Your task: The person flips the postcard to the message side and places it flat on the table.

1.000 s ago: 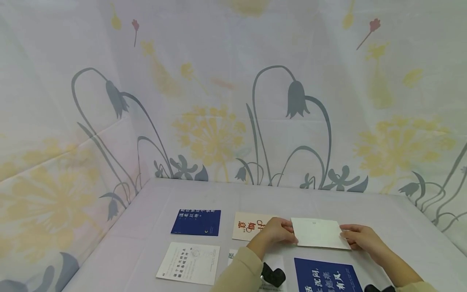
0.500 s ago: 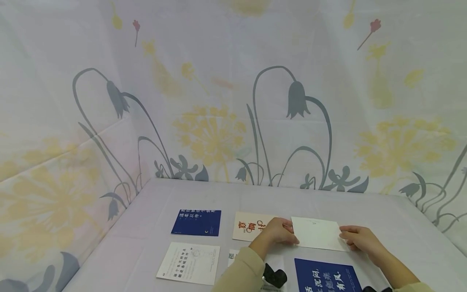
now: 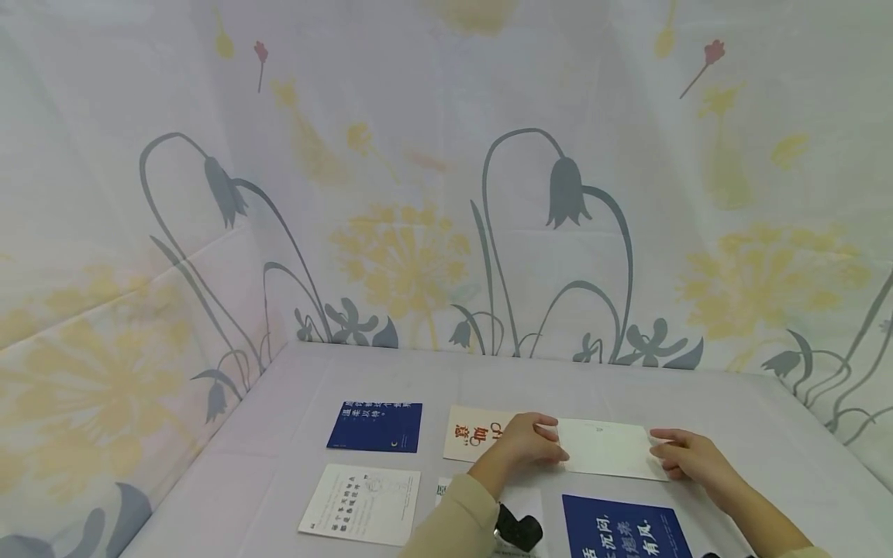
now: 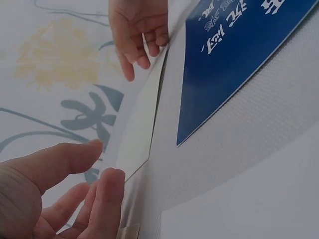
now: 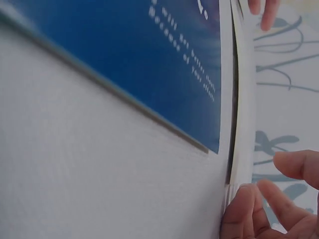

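The nearly blank white card (image 3: 610,448) lies on the table (image 3: 502,380) between the person's hands. Reading from their side, the left hand (image 3: 523,448) sits at the card's nine o'clock, the right hand (image 3: 694,459) at three. Both have their thumb standing off from loosely bent fingers; whether any fingertip touches the card, I can't tell. A large-lettered blue card (image 3: 624,531) lies apart at six.

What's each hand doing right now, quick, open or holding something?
Left hand: open, at left end of white card.
Right hand: open, at its right end.
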### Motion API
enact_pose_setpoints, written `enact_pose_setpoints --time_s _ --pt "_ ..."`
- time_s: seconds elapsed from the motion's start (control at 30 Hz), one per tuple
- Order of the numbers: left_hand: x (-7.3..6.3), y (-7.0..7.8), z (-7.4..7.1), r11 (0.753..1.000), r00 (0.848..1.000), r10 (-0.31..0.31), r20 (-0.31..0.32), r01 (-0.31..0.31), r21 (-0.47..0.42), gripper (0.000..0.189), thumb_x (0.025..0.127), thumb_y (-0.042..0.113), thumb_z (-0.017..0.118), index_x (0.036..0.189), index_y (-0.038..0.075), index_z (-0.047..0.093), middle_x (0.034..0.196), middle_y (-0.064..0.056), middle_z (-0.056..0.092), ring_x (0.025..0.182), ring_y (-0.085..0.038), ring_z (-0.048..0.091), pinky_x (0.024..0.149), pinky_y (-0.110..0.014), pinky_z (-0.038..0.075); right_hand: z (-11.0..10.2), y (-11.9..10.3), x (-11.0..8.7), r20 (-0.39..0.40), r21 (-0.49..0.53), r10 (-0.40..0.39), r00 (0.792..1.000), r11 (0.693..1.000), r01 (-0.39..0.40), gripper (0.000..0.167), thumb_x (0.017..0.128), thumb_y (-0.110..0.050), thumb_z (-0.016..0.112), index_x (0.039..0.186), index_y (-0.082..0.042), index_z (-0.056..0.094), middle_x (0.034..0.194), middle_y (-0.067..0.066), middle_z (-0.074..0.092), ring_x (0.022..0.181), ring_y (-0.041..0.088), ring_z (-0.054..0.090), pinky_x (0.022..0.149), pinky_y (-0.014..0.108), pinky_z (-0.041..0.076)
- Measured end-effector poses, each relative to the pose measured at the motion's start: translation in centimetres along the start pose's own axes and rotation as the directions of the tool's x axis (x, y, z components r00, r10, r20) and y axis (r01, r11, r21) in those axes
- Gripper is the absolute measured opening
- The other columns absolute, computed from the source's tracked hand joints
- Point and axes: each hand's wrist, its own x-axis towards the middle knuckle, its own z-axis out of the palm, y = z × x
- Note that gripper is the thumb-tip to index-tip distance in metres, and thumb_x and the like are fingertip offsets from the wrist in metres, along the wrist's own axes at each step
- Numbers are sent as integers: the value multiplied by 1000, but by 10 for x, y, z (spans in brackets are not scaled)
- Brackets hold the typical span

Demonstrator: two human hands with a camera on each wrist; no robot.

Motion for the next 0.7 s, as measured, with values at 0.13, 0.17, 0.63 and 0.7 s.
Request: enact_pose_setpoints --time_s 0.13,0.17,0.63,0.7 --pt "-2 0 -2 996 1000 8 11 -7 -89 45 70 -7 76 111 4 64 81 -2 61 64 -15 63 61 -26 55 -1 -3 -5 18 20 -20 1000 1000 20 57 89 -16 58 131 16 36 81 4 57 70 18 52 60 28 46" --pt "-3 0 -3 995 1000 12 13 -10 -101 45 70 -8 76 111 4 64 81 -2 61 65 -15 62 61 -26 55 -1 -3 -6 20 23 -19 1000 1000 18 57 89 -16 58 131 15 36 82 4 56 70 18 52 60 28 46" --pt "-18 1 -6 993 993 116 9 -115 -35 41 68 -3 79 106 7 67 83 0 62 65 -11 59 59 -26 52 1 -12 -24 -11 -35 -31 999 999 31 53 88 -17 60 129 11 42 95 10 57 79 19 55 66 30 51" --pt "-19 0 -5 992 992 126 5 -125 -27 41 66 -3 80 104 8 67 81 2 62 66 -10 58 58 -25 50 2 -13 -26 -24 -46 -36 999 998 35 53 87 -17 60 129 11 43 94 9 57 79 19 55 65 30 50"
